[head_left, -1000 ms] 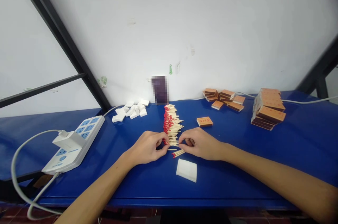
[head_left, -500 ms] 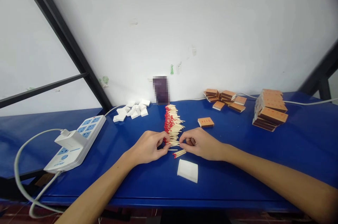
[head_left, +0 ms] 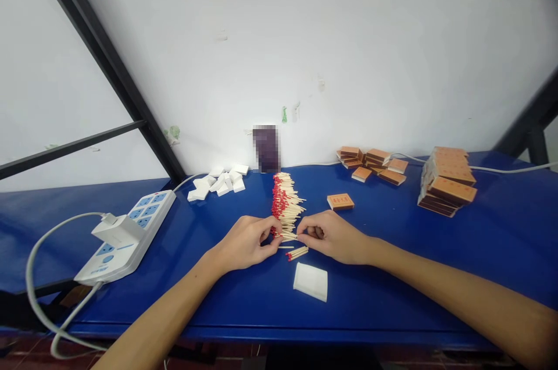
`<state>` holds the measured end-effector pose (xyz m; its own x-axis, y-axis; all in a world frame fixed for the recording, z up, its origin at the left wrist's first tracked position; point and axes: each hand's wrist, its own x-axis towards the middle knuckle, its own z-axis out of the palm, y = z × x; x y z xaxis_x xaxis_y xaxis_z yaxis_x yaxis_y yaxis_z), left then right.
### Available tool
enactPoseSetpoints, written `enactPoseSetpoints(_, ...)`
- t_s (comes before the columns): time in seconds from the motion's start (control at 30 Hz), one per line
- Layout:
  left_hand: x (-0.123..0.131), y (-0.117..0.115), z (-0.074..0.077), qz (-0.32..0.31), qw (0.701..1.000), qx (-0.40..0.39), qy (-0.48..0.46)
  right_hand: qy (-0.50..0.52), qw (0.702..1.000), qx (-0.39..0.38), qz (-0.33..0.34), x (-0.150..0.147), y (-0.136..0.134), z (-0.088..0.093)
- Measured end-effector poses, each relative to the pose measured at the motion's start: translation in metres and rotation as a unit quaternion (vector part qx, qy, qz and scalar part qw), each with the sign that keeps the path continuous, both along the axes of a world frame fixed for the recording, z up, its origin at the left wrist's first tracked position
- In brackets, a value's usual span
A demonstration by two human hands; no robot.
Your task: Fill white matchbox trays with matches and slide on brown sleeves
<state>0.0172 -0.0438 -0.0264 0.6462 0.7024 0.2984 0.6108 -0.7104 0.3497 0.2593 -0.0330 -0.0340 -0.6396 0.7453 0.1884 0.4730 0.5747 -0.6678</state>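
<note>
Thin, pale-wood, red-headed matches (head_left: 288, 207), heaped from the glossy blue desk's (head_left: 244, 306) back edge towards its front edge, appear light, stiff, snappable; best taken by both ends, where left hand (head_left: 249, 244) and right hand (head_left: 335, 236) fingertips sit narrow, grip indeterminable.

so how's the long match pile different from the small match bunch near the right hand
The long match pile holds far more matches than the small match bunch. The pile stretches back toward the wall; the bunch lies nearer the table's front edge. Both show pale sticks with red heads toward the left.
</note>
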Motion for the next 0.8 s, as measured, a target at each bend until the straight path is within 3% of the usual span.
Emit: enactPoseSetpoints(0.8,-0.0014,-0.0016,0.0034,-0.011,1.0,-0.02,0.021,-0.005,0.999,0.034,0.029,0.0033,0.0012,-0.0011)
